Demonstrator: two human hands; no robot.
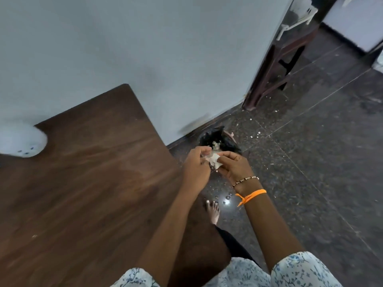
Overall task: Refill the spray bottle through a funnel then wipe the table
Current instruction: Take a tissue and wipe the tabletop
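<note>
A crumpled white tissue [213, 160] is held between both hands just past the right edge of the dark wooden table [87, 183]. My left hand [195, 166] pinches its left side with curled fingers. My right hand [233, 167] grips its right side; that wrist wears a bead bracelet and an orange thread. Both hands hover over a small bin lined with a black bag [219, 140] on the floor, which holds some white scraps. No spray bottle or funnel is in view.
A blurred white object [20, 139] sits at the table's left edge. A grey wall runs behind the table. Dark speckled floor tiles [310, 162] lie to the right, with a dark wooden frame [275, 65] by the wall corner. My bare foot [213, 211] stands near the table.
</note>
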